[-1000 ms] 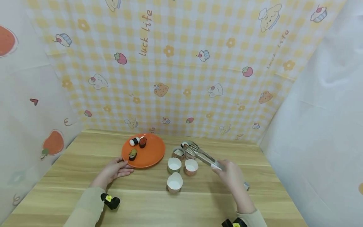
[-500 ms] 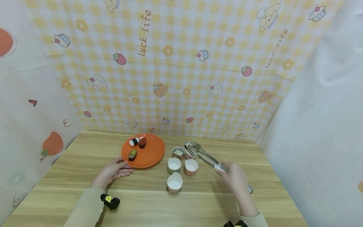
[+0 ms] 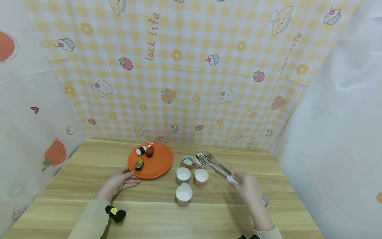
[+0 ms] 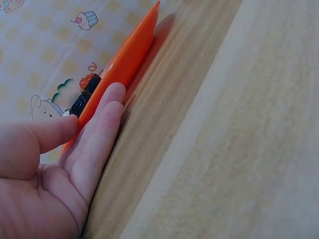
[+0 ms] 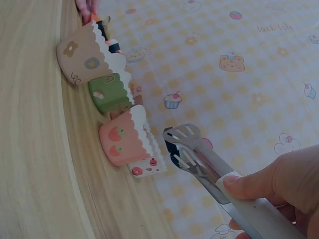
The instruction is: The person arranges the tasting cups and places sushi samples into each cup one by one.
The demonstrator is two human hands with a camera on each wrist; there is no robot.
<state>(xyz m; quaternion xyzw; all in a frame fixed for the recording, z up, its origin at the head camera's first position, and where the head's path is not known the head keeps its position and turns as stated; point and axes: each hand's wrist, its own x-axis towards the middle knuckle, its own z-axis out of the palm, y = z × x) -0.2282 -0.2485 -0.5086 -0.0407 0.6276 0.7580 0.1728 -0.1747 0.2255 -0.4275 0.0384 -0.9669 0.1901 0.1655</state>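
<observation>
My left hand (image 3: 119, 181) pinches the near-left rim of an orange plate (image 3: 158, 164), thumb on top and fingers underneath. On the plate lie a white sushi piece with a black band (image 3: 141, 150), one with a red topping (image 3: 150, 151) and one with a greenish topping (image 3: 139, 164). My right hand (image 3: 248, 189) grips metal tongs (image 5: 219, 184). Their slotted tips are around a black-and-white sushi piece (image 5: 171, 142), at the mouth of the back-right paper cup (image 5: 149, 167). The tongs partly hide this piece.
Several paper baking cups stand close together right of the plate: a pink one (image 5: 122, 139), a green one (image 5: 110, 94), a beige one at the front (image 3: 183, 194) and one at the back left (image 3: 187, 162) with something whitish inside. A patterned cloth (image 3: 185, 73) hangs behind the wooden table (image 3: 155, 219).
My right hand has moved slightly right and toward me. The tongs' tips and the black-and-white sushi piece have shifted right, to the back-right cup. My left hand stays on the plate.
</observation>
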